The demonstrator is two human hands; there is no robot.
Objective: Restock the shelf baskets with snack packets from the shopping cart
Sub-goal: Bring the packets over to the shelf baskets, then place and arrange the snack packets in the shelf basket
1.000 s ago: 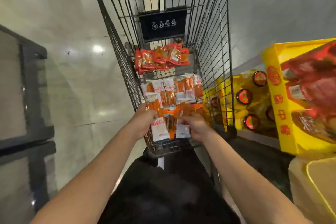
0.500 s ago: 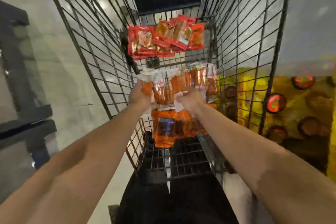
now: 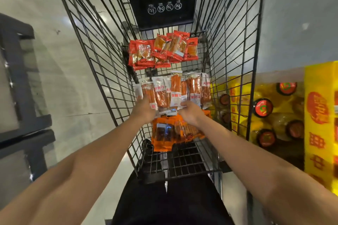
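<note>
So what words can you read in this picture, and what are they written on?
"NO": reads upside down above three of the four round icons on the black sign at the cart's far end; the fourth caption is too blurred.
Red characters on the white-labelled snack packets: too blurred to read.
Red packets, orange packets: print too small.
Red lids: logo unreadable.
Yellow box: red characters, too blurred.

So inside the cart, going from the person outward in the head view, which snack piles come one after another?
Orange packets nearest the person → white-and-orange stick packets, with the left hand and right hand at their near edge → red packets → black sign on the cart's far end.
</note>
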